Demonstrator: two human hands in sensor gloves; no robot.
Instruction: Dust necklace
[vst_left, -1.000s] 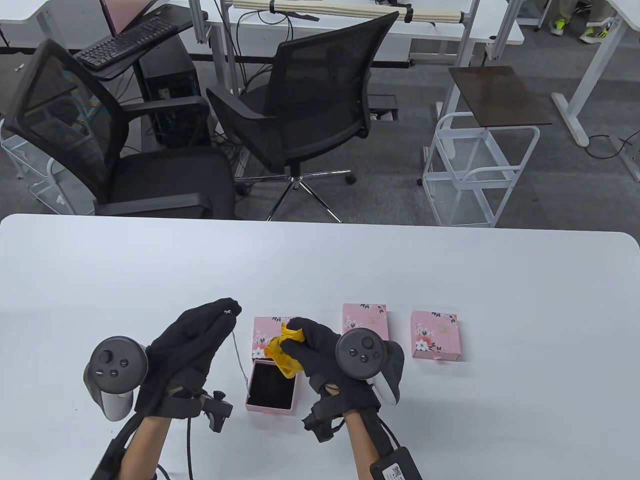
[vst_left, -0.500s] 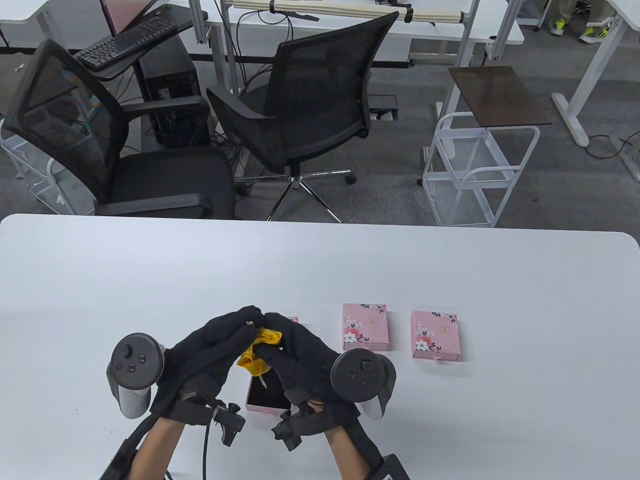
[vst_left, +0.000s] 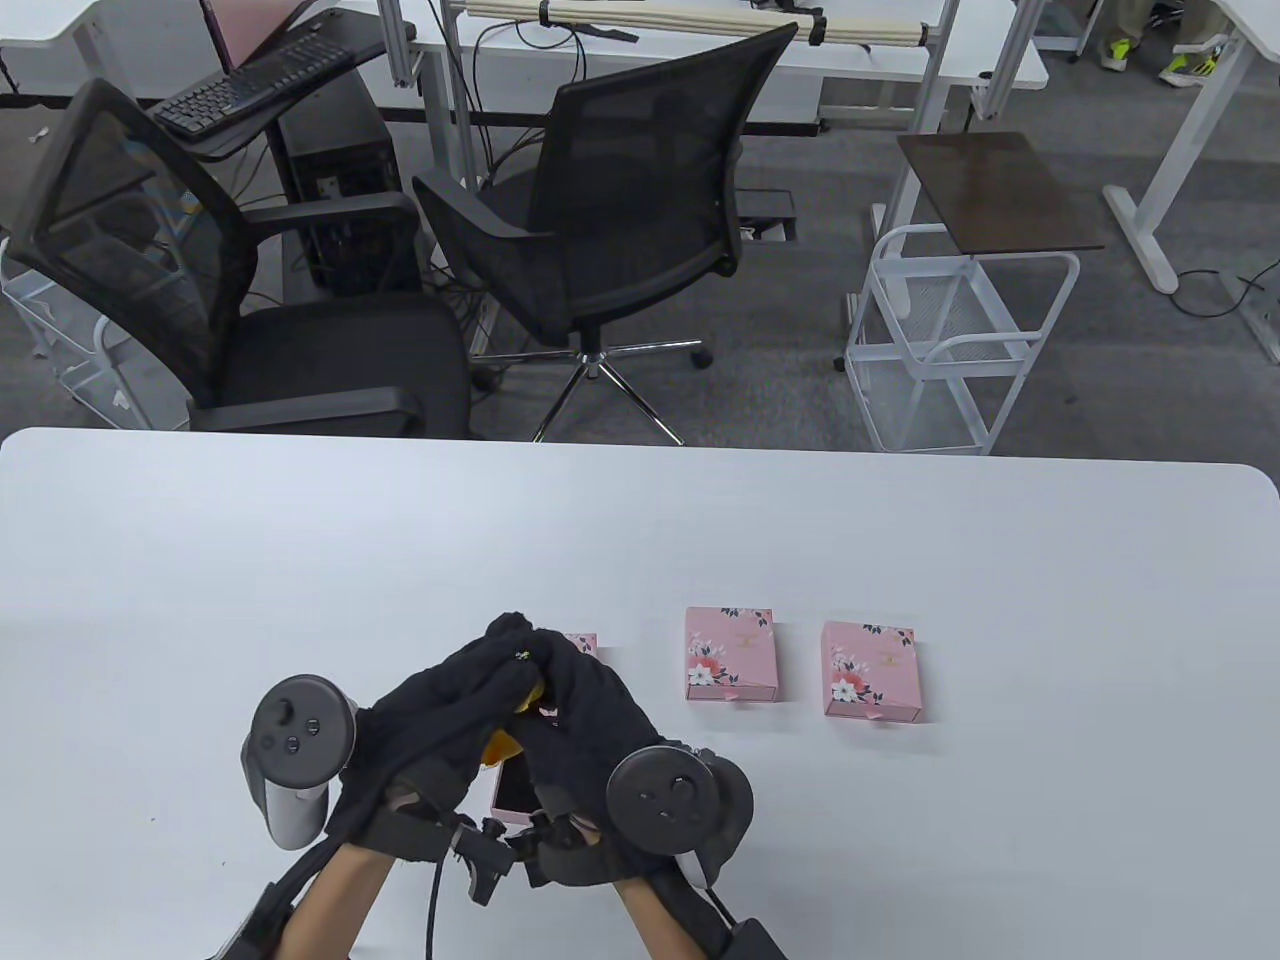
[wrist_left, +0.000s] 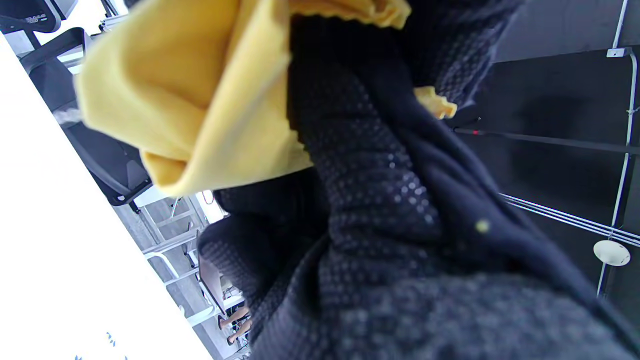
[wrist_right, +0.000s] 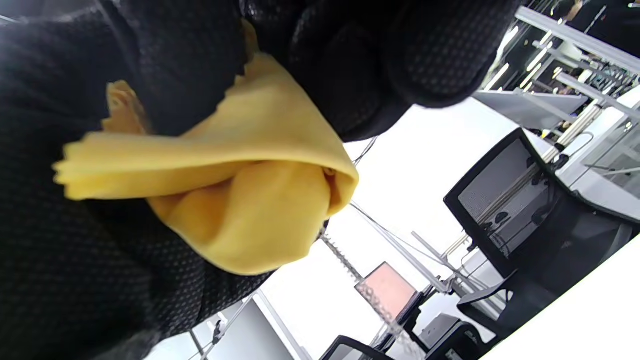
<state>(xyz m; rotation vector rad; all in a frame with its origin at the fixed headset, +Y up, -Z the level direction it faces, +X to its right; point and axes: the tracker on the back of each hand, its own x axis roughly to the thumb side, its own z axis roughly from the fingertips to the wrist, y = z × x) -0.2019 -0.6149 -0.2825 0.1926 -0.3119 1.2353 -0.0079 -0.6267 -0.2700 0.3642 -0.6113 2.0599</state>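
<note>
My two gloved hands meet above the open pink box tray (vst_left: 515, 790). My left hand (vst_left: 495, 645) pinches the top end of the thin silver necklace; its small clasp (vst_left: 522, 655) shows at the fingertips. In my right hand (vst_left: 565, 665) is the yellow cloth (vst_left: 500, 745), bunched and pressed against the left fingers. In the right wrist view the folded yellow cloth (wrist_right: 240, 200) is closed around the chain (wrist_right: 350, 260), which hangs out below it. The left wrist view is filled by the cloth (wrist_left: 200, 100) and glove fingers (wrist_left: 380, 200).
The box's floral lid (vst_left: 583, 643) peeks out behind my hands. Two closed pink floral boxes (vst_left: 730, 653) (vst_left: 868, 670) lie to the right on the white table (vst_left: 900, 540). Office chairs and a white cart stand beyond the far edge.
Both hands came together over the box. The right hand brought the cloth left onto the chain and closed around it, hiding most of the cloth and chain from above.
</note>
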